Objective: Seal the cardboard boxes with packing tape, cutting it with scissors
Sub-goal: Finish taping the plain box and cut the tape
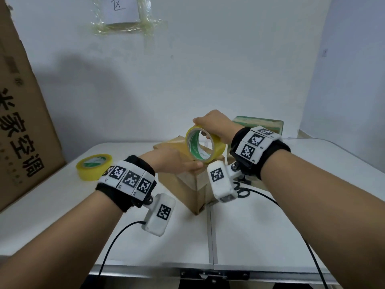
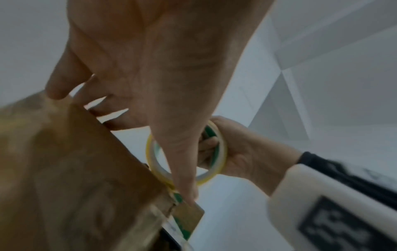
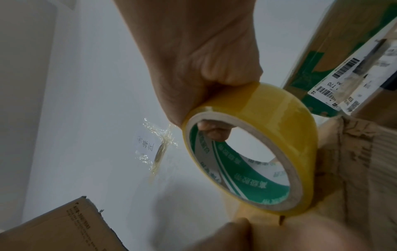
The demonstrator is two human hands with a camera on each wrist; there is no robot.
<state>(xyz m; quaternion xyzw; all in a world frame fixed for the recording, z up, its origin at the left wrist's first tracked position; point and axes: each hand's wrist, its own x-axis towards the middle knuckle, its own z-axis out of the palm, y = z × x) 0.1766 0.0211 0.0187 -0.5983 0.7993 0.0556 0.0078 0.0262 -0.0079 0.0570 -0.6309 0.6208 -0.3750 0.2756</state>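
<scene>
My right hand grips a yellow packing tape roll, fingers hooked through its core, and holds it upright just above the small cardboard box in the middle of the table. In the right wrist view the tape roll hangs beside the box's worn flap. My left hand lies flat on the box top, fingers straight, its fingertips pressing right under the roll. In the left wrist view the left hand spreads over the box. Black scissors lie right of the box, partly hidden.
A second yellow tape roll lies flat on the white table at the left. Another cardboard box with green print stands behind my right wrist. A large printed carton leans at the far left. Wrist camera cables trail over the table front.
</scene>
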